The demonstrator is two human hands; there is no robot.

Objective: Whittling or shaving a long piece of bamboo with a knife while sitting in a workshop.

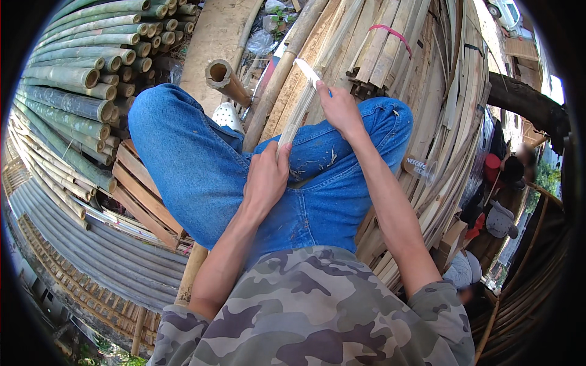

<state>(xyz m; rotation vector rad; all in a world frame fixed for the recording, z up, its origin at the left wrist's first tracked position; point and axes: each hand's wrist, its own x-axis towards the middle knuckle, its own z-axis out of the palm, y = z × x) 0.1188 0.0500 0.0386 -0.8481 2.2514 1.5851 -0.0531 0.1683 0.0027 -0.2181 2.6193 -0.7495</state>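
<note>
Camouflage-patterned shirt fabric (311, 311) fills the bottom of my view, closest to the lens, with both bare forearms rising from it over blue denim jeans (201, 177) on bent knees.

Far left, I see a stack of green round bamboo poles (73, 91) with their cut ends facing right. Below them lie brown wooden slats (143, 195) and grey corrugated sheeting (91, 244). Just above the left knee, a short hollow tan bamboo section (224, 78) points its open end toward me.

My left hand (265, 180) rests on the lap with fingers curled shut around the lower end of a long pale split bamboo strip (299, 110). That strip runs up and to the right from the lap, between both hands, and leans against the heap of timber beyond the knees.

My right hand (339, 110) sits higher on the strip, closed around a knife with a pale blade (307, 73), whose blade lies against the strip's upper part. Whether there is a gap between blade and strip, I cannot tell.

Further right stands a large pile of flat tan bamboo slats (427, 104), one bundle tied with a pink band (390, 32). At the far right edge, another person (500, 213) sits low, partly hidden.
</note>
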